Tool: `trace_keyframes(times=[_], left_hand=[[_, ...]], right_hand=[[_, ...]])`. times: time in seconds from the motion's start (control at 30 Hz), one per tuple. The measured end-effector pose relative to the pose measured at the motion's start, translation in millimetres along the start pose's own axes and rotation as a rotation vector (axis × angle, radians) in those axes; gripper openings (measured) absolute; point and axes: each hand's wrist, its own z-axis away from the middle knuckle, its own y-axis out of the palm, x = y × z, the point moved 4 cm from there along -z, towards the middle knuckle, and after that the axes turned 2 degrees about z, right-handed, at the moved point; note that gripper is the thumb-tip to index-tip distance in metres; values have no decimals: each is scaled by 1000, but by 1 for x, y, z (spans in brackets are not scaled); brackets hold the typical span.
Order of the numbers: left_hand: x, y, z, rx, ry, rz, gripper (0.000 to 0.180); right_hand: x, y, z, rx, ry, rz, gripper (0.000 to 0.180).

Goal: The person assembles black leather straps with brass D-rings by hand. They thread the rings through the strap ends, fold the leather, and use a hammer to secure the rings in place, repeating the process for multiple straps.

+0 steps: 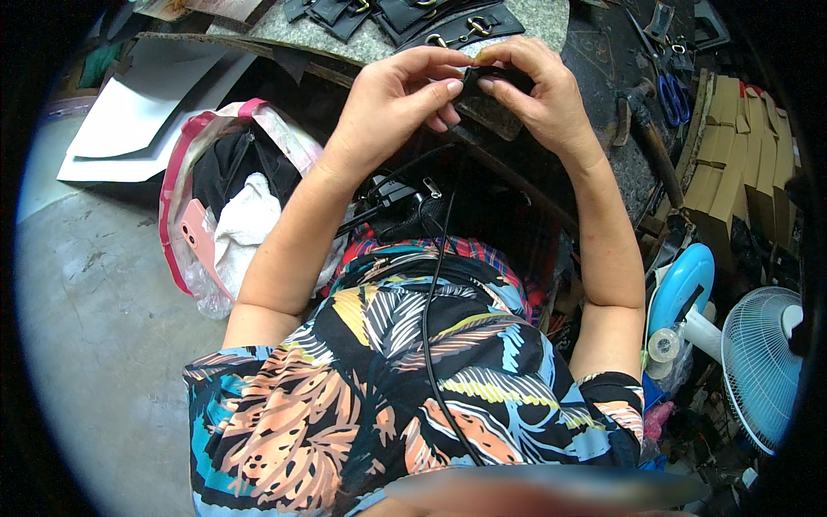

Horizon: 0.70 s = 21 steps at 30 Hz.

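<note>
My left hand [403,96] and my right hand [536,90] meet over the edge of a dark workbench [603,60]. Between their fingertips they pinch a small black leather piece [491,102]; its flat end hangs down between the two hands. Just beyond my fingers, several black leather straps with brass buckles [448,26] lie on a grey stone slab [543,17]. My forearms come up from a leaf-patterned top [405,379].
An open pink-trimmed bag [220,202] with cloth and a pink phone stands on the concrete floor at left. White sheets [138,112] lie behind it. A hammer [646,129] and blue-handled scissors [674,96] rest at right, near cardboard boxes [741,146] and a small fan [762,362].
</note>
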Motion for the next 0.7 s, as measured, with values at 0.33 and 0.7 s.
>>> trace_keyframes(times=[0.33, 0.7], left_hand=[[-3, -4, -10, 54, -161, -123, 24], [-10, 9, -13, -106, -28, -456, 20]], right_hand=[[-7, 1, -1, 72, -30, -165, 18], [-6, 0, 0, 145, -167, 7, 19]])
